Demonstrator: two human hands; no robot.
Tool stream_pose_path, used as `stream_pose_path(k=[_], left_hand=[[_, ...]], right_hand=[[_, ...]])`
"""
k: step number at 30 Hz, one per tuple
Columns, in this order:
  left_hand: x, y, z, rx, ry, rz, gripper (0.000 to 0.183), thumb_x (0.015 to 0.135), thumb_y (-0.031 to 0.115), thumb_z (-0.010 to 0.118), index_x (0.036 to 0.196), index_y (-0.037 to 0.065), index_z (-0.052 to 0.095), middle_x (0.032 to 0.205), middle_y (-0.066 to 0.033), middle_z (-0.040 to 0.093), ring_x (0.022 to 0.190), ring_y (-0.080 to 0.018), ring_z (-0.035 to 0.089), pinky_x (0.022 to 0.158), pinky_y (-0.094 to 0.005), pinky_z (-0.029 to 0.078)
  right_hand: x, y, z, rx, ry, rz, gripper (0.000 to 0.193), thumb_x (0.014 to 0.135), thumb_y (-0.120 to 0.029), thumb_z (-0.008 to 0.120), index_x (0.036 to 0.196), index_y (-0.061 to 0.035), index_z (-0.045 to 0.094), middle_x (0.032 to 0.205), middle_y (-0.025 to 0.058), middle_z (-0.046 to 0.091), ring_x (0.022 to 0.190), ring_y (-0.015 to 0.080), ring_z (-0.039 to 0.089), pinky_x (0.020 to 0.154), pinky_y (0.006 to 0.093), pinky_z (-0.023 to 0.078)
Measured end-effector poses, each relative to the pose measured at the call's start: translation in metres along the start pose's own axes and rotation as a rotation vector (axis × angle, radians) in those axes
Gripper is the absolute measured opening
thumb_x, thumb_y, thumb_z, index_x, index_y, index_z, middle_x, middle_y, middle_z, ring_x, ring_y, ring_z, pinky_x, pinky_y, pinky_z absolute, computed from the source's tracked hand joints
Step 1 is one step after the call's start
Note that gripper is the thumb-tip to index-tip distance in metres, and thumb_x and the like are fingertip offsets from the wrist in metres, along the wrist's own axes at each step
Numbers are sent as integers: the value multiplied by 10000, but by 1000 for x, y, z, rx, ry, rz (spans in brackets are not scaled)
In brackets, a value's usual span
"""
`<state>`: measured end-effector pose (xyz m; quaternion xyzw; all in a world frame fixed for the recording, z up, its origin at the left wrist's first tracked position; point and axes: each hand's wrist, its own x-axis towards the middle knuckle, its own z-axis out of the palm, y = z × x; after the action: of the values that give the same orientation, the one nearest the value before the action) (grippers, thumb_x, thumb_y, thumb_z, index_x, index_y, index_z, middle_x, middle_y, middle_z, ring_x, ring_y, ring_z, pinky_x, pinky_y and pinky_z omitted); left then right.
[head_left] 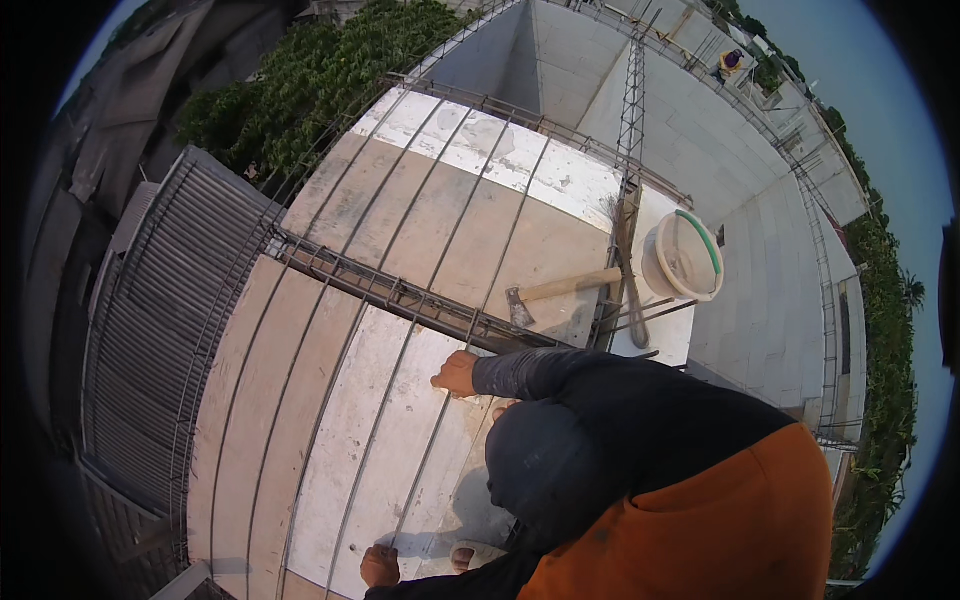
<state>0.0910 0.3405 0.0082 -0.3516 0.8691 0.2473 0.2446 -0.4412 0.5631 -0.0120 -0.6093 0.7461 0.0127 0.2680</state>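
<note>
Thin steel rods run in rows over pale boards that form a raised deck [370, 400]. In black-and-grey sleeves under orange, my arms reach left across it. My right hand [456, 375] is closed on one steel rod [425, 462], close to a band of tied reinforcing bars [395, 290]. Lower down, my left hand [380, 567] is curled round what looks like the same rod, near its lower end. Its fingers are partly hidden. A dark rounded shape [535, 465], apparently my knee, lies between my arms, with a sandalled foot [472, 556] beside it.
An axe [570, 285] with a wooden handle lies beyond my right hand. A pale bucket [686, 255] with a green rim stands right of it. Pale block walls [740, 150] drop away behind. A corrugated roof [165, 350] lies left; another person [731, 62] is far off.
</note>
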Motion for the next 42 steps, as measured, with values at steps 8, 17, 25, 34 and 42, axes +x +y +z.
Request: stream_pose_path(k=[8, 17, 25, 34, 42], left_hand=[[42, -7, 28, -333, -30, 74, 421, 967, 382, 751, 781, 30, 614, 659, -154, 626, 608, -360, 591, 601, -490, 460], [28, -5, 46, -526, -84, -66, 517, 1042, 409, 664, 685, 44, 579, 562, -43, 492, 550, -132, 429, 502, -411, 327], [32, -3, 40, -662, -230, -144, 521, 1027, 437, 635, 745, -2, 651, 610, -17, 539, 606, -139, 474, 561, -371, 364], [13, 37, 29, -456, 123, -22, 607, 1053, 514, 606, 743, -7, 593, 616, -147, 554, 586, -239, 518, 586, -442, 426], [16, 42, 9, -573, -172, 45, 587, 1073, 479, 603, 760, -17, 619, 623, -132, 569, 594, -240, 500, 579, -435, 415]], right_hand=[[-4, 3, 17, -236, 208, -171, 292, 823, -346, 797, 1034, -181, 682, 1008, 17, 624, 1027, 252, 641, 783, 455, 545], [-16, 12, -2, -129, 172, -319, 170, 929, -277, 700, 988, -124, 653, 991, 43, 617, 976, 254, 649, 767, 415, 577], [-20, 18, -15, -136, 107, -397, 145, 947, -229, 672, 950, -86, 651, 1002, 63, 614, 978, 263, 648, 741, 396, 598], [-21, 12, -19, -107, 150, -360, 189, 967, -269, 683, 983, -85, 644, 1024, 78, 640, 1006, 288, 666, 751, 436, 596], [-23, 21, -21, -103, 46, -398, 141, 970, -204, 653, 1042, -90, 612, 1020, 76, 585, 991, 273, 630, 748, 415, 581]])
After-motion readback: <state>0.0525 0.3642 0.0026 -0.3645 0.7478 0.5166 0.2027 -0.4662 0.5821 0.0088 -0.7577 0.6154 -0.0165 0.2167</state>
